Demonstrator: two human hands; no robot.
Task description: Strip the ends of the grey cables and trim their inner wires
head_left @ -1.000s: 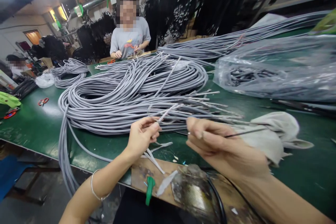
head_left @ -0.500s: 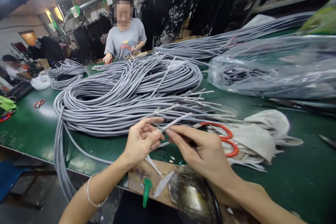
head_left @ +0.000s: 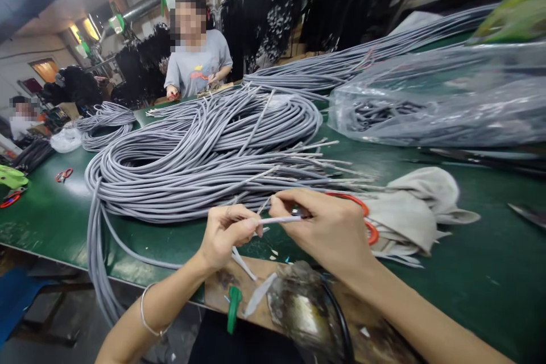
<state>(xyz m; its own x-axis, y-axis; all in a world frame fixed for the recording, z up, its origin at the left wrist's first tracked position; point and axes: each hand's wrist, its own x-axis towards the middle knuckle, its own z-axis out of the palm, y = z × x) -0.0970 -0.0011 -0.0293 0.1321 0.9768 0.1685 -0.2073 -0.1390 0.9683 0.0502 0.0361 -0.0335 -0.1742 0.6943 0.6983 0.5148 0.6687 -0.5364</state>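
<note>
My left hand (head_left: 232, 233) is closed in a pinch on a cable, and the cable's pale stripped end (head_left: 279, 220) points right toward my other hand. My right hand (head_left: 322, 222) is curled beside that end. Its fingertips are together at a thin strand (head_left: 264, 205). A dark thing with a shiny metal part (head_left: 298, 213) shows in the curl of these fingers, too hidden to name. Behind my right hand are the red handles of scissors (head_left: 373, 233), next to a crumpled pale cloth (head_left: 422, 210). A large bundle of grey cables (head_left: 170, 187) lies just beyond both hands.
The green table (head_left: 55, 222) bears a clear plastic bag (head_left: 430, 102) of dark parts and small red scissors (head_left: 63, 175). A wooden board (head_left: 217, 290) with a green clip (head_left: 232, 310) and a worn metal block (head_left: 307, 307) is nearest me. A co-worker (head_left: 198, 62) stands across the table.
The pale cable end has swung from slanting upward to nearly level. My right hand has shifted slightly up and turned, uncovering the metal part within its fingers. The view has shifted a little.
</note>
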